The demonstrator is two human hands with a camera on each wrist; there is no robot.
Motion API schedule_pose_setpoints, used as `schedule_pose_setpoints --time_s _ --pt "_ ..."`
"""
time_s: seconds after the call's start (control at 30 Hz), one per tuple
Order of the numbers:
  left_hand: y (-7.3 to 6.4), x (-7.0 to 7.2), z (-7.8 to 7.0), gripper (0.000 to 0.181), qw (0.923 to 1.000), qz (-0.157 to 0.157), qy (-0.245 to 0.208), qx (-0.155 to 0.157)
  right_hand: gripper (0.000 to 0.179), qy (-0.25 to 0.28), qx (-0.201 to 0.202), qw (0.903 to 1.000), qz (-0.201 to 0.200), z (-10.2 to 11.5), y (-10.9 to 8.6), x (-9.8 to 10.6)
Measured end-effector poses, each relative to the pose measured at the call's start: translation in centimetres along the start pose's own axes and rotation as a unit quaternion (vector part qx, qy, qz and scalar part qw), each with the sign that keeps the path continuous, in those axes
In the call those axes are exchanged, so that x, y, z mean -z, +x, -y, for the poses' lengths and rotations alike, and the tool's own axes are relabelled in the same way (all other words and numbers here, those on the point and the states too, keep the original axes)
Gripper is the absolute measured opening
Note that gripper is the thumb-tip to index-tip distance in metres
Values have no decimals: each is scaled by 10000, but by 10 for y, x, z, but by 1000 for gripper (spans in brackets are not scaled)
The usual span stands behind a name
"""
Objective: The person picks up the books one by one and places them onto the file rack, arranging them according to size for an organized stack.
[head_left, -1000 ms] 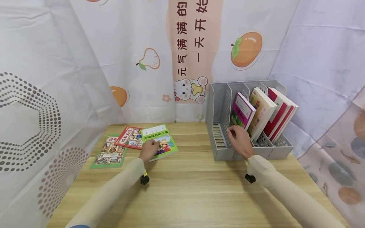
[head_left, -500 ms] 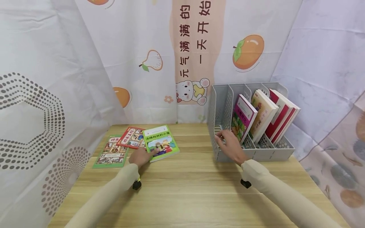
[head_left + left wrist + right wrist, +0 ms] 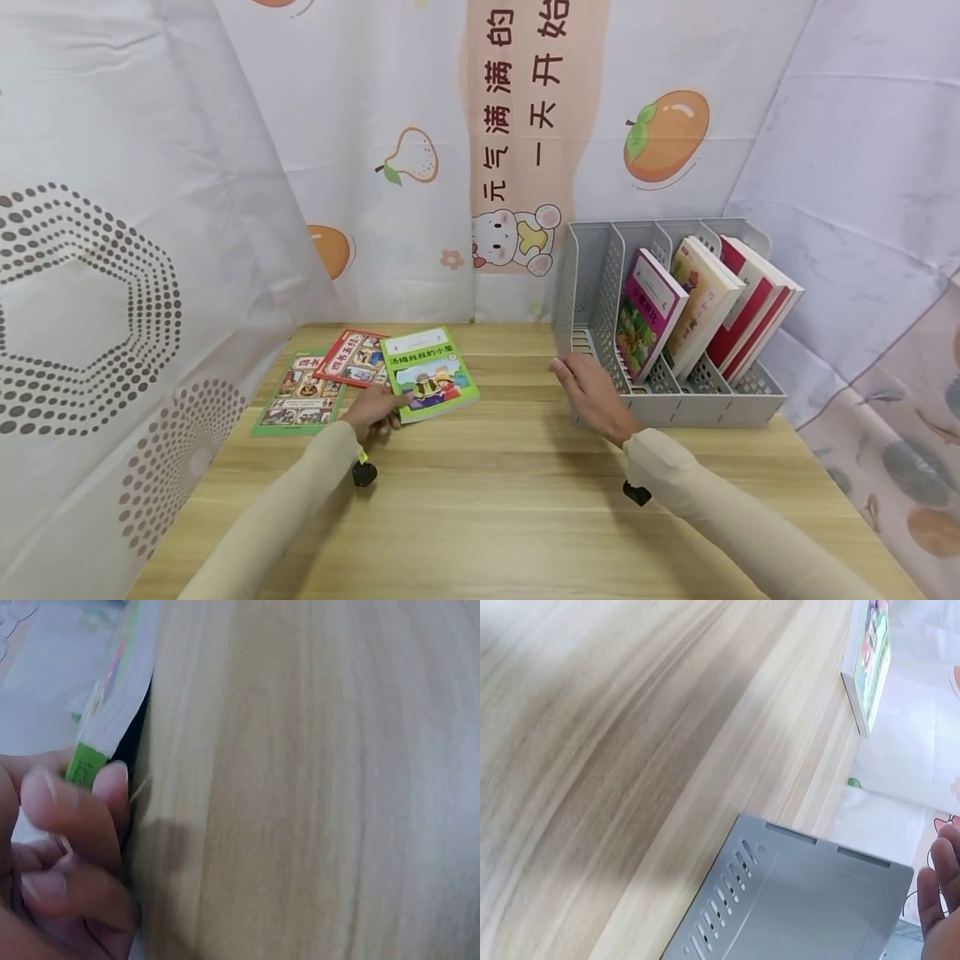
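Observation:
A green-covered book with cartoon children on its cover lies tilted on the table, overlapping a red book. My left hand pinches its lower left corner, thumb on the cover. In the left wrist view the fingers curl at the green spine end, close over the wood. My right hand is in the air by the left front corner of a grey file rack, holding nothing. In the right wrist view its fingers show past the rack's side wall.
A red book and a green-bordered book lie overlapping at the table's left. In the rack lean a purple book, cream books and red-and-white books. A printed curtain hangs behind the table.
My right hand has drawn left and away from the purple book in the rack. My left hand has slid from the green book's cover to its lower left corner.

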State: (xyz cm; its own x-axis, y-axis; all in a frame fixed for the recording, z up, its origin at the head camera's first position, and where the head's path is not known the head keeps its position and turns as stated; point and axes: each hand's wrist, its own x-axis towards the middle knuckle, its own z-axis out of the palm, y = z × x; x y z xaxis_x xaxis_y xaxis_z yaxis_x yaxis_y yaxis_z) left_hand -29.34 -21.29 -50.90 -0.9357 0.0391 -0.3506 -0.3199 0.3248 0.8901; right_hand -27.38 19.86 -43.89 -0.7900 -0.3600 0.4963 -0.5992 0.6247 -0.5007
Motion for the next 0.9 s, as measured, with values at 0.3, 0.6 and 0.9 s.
schedule_pose_setpoints --time_s 0.3,0.6,0.9 --pt "-4 5 6 53 9989 295 -269 -250 34 286 -68 9995 138 3 -3 -4" --pt "-4 5 7 47 9977 269 -596 197 42 680 -531 9960 238 12 -4 -8" --pt "-4 9 7 38 9935 109 -1130 4 43 878 -706 9925 478 21 -5 -14"
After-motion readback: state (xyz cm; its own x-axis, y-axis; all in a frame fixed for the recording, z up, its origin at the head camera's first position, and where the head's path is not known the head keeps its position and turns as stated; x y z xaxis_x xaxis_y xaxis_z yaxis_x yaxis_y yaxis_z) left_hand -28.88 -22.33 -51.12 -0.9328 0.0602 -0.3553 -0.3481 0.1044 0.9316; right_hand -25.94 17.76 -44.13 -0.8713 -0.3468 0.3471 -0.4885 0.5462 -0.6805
